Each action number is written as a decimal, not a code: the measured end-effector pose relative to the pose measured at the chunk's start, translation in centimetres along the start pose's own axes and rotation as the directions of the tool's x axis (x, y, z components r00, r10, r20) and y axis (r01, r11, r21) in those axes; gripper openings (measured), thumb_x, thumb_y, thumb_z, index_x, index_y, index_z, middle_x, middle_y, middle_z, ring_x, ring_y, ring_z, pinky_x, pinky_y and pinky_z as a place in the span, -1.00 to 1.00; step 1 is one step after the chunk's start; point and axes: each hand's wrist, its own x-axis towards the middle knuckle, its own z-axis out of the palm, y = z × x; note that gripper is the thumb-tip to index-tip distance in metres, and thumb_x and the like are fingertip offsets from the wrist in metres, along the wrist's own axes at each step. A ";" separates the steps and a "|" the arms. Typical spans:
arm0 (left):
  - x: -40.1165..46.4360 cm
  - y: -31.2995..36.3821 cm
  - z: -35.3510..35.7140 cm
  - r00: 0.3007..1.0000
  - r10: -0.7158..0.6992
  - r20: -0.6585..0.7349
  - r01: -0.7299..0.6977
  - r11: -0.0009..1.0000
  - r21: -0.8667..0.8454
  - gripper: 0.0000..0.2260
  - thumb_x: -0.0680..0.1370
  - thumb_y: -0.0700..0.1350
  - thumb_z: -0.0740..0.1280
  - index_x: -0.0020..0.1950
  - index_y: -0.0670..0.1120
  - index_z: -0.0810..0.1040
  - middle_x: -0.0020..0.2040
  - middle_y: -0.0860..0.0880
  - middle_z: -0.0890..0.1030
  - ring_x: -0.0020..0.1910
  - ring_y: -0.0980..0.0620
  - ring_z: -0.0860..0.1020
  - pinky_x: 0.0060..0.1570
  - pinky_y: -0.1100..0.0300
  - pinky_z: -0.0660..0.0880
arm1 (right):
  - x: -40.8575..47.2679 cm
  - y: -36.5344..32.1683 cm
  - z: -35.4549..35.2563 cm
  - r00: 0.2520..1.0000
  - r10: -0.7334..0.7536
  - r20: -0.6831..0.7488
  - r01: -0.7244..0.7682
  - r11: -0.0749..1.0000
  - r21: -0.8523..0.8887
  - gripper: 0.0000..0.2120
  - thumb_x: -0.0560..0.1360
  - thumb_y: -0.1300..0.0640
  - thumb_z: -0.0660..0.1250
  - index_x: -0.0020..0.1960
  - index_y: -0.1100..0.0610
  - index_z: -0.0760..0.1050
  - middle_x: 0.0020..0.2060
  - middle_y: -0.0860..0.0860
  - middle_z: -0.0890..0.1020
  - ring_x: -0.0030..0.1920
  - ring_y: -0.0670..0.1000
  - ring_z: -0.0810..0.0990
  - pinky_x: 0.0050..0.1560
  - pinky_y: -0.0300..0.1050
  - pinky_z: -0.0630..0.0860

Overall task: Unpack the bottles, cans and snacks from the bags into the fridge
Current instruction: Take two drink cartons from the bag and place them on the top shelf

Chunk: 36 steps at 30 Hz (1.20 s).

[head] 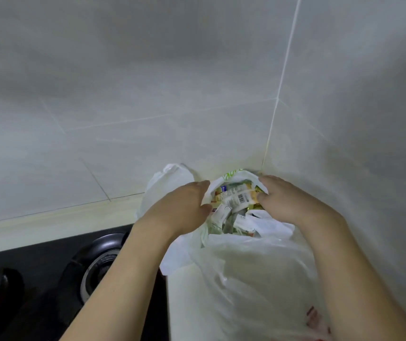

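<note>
A white plastic bag point(224, 178) stands open in the corner of the counter, full of snack packets point(236, 196) with yellow wrappers and a barcode label. My left hand point(184, 205) grips the bag's left rim and pulls it aside. On the right side of the opening, my right hand point(283, 195) has its fingers curled round a yellow snack packet. A second, translucent bag point(253, 271) lies in front, nearer to me. No bottles, cans or fridge are in view.
A black gas hob with two burners point(98, 264) sits to the left on the pale counter point(182, 303). Grey tiled walls point(147, 94) meet in a corner right behind the bags. Another white bag point(165, 183) bulges behind my left hand.
</note>
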 end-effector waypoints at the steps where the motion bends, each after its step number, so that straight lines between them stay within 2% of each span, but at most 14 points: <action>1: 1.2 -0.5 0.4 1.000 0.004 0.012 -0.004 1.000 0.001 -0.63 0.64 -0.03 0.19 0.43 -0.09 0.33 0.38 -0.05 0.44 0.33 -0.04 0.42 0.24 0.08 0.39 | 1.4 0.3 0.4 1.000 0.019 0.012 -0.019 1.000 0.008 -0.64 0.62 0.13 0.09 0.39 0.19 0.33 0.40 0.09 0.33 0.34 0.09 0.36 0.23 -0.05 0.33; 3: 3.7 -1.2 1.6 0.998 0.011 0.055 -0.011 1.000 -0.009 -0.61 0.64 -0.01 0.20 0.45 -0.06 0.33 0.40 -0.04 0.43 0.35 -0.04 0.41 0.29 0.06 0.38 | 4.1 1.1 1.5 0.999 0.038 0.038 -0.039 0.999 0.020 -0.77 0.61 0.13 0.10 0.21 0.16 0.40 0.24 0.09 0.44 0.15 0.07 0.44 0.05 -0.06 0.40; 5: 6.4 -1.7 2.9 0.994 0.005 0.111 -0.001 1.000 -0.031 -0.60 0.63 -0.02 0.22 0.46 -0.04 0.32 0.41 -0.03 0.42 0.36 -0.05 0.41 0.29 0.05 0.39 | 6.7 2.1 2.7 0.997 0.061 0.055 -0.062 0.998 0.023 -0.91 0.60 0.12 0.11 0.01 0.11 0.36 -0.02 0.01 0.47 -0.06 0.03 0.42 -0.20 -0.11 0.33; 8: 10.3 -2.3 5.4 0.985 0.009 0.173 -0.003 0.999 -0.037 -0.60 0.60 -0.04 0.23 0.42 -0.07 0.34 0.38 -0.06 0.43 0.33 -0.07 0.43 0.27 0.01 0.40 | 9.7 3.4 4.5 0.992 0.108 0.059 -0.111 0.993 0.039 -0.90 0.60 0.14 0.10 -0.09 0.07 0.33 -0.22 -0.04 0.42 -0.21 -0.02 0.40 -0.35 -0.16 0.24; 10: 12.4 -2.6 7.3 0.977 0.015 0.214 -0.008 0.999 -0.034 -0.59 0.58 -0.06 0.26 0.41 -0.08 0.34 0.39 -0.06 0.41 0.32 -0.09 0.43 0.27 -0.02 0.42 | 11.3 4.4 6.0 0.988 0.128 0.083 -0.132 0.990 0.047 -0.90 0.59 0.15 0.11 -0.04 0.08 0.39 -0.14 0.01 0.47 -0.21 -0.01 0.42 -0.34 -0.14 0.27; 12: 14.1 -2.9 9.1 0.968 0.022 0.250 -0.016 0.999 -0.027 -0.55 0.56 -0.08 0.28 0.44 -0.07 0.32 0.40 -0.05 0.38 0.31 -0.09 0.45 0.25 -0.03 0.44 | 12.5 5.1 7.4 0.983 0.143 0.116 -0.149 0.988 0.050 -0.82 0.58 0.15 0.11 0.13 0.08 0.43 -0.01 0.05 0.51 -0.11 0.02 0.48 -0.26 -0.12 0.36; 15: 16.1 -3.3 11.7 0.965 0.016 0.263 -0.020 1.000 0.015 -0.42 0.52 -0.05 0.34 0.51 0.00 0.23 0.44 -0.06 0.32 0.29 -0.13 0.47 0.21 -0.07 0.49 | 14.3 6.0 9.0 0.977 0.160 0.141 -0.170 0.983 0.062 -0.63 0.57 0.13 0.12 0.37 0.05 0.34 0.08 0.08 0.55 -0.06 0.05 0.54 -0.11 -0.04 0.53; 18: 17.3 -4.1 14.1 0.959 -0.007 0.282 -0.012 0.998 0.063 -0.31 0.49 -0.04 0.38 0.55 0.08 0.14 0.44 -0.05 0.31 0.27 -0.14 0.49 0.16 -0.10 0.52 | 15.6 6.1 9.1 0.970 0.160 0.182 -0.180 0.979 0.096 -0.63 0.56 0.09 0.20 0.36 0.01 0.37 0.08 0.00 0.58 -0.05 0.01 0.54 -0.06 -0.05 0.54; 21: 17.8 -4.9 16.1 0.963 -0.002 0.271 -0.013 0.998 0.054 -0.26 0.47 -0.01 0.38 0.57 0.13 0.08 0.38 -0.02 0.41 0.24 -0.11 0.51 0.14 -0.04 0.53 | 16.0 5.9 9.0 0.905 0.150 0.398 -0.203 0.975 0.094 -0.53 0.49 -0.03 0.39 0.35 0.01 0.40 0.04 -0.14 0.52 -0.06 -0.07 0.49 -0.12 -0.19 0.42; 23: 18.0 -5.2 16.9 0.968 -0.009 0.251 0.006 1.000 0.013 -0.25 0.47 -0.03 0.39 0.57 0.13 0.07 0.34 -0.02 0.46 0.25 -0.09 0.48 0.15 0.03 0.51 | 16.0 5.5 9.8 0.834 0.201 0.513 -0.202 0.978 -0.055 -0.37 0.40 -0.10 0.47 0.38 0.06 0.35 0.16 -0.05 0.50 0.05 -0.04 0.49 -0.01 -0.17 0.44; 25: 18.2 -5.3 17.3 0.971 -0.020 0.238 0.022 1.000 -0.003 -0.24 0.47 -0.05 0.39 0.57 0.13 0.06 0.33 -0.02 0.47 0.27 -0.08 0.47 0.14 0.04 0.48 | 15.9 5.4 11.4 0.812 0.240 0.532 -0.163 0.969 -0.188 -0.33 0.33 -0.14 0.50 0.32 0.07 0.36 0.15 0.00 0.51 0.14 0.03 0.51 0.14 -0.06 0.46; 29: 18.4 -5.6 17.4 0.964 -0.028 0.265 0.039 0.999 -0.036 -0.21 0.45 -0.11 0.43 0.56 0.13 0.06 0.31 -0.02 0.49 0.22 -0.08 0.50 0.11 0.04 0.51 | 15.2 5.2 13.1 0.801 0.225 0.554 -0.043 0.946 -0.323 -0.49 0.36 -0.09 0.47 0.19 0.06 0.37 -0.03 -0.01 0.45 0.12 0.07 0.51 0.04 -0.07 0.38; 33: 18.2 -6.0 17.4 0.962 0.003 0.273 0.007 0.999 -0.034 -0.22 0.42 -0.22 0.42 0.51 0.13 0.09 0.21 -0.03 0.52 0.09 -0.07 0.54 0.01 0.01 0.57 | 15.1 5.2 12.6 0.785 0.245 0.569 -0.023 0.929 -0.368 -0.50 0.41 0.02 0.45 0.28 0.05 0.36 0.13 0.02 0.52 0.15 0.08 0.51 0.15 -0.01 0.36; 36: 18.1 -6.1 17.5 0.970 0.008 0.243 -0.004 1.000 -0.019 -0.32 0.41 -0.21 0.41 0.42 0.11 0.16 0.11 -0.02 0.54 -0.02 -0.06 0.56 -0.09 -0.01 0.60 | 15.0 5.1 11.9 0.776 0.197 0.600 -0.005 0.952 -0.306 -0.36 0.45 0.19 0.37 0.44 -0.01 0.19 0.28 0.04 0.48 0.19 0.10 0.51 0.21 0.04 0.40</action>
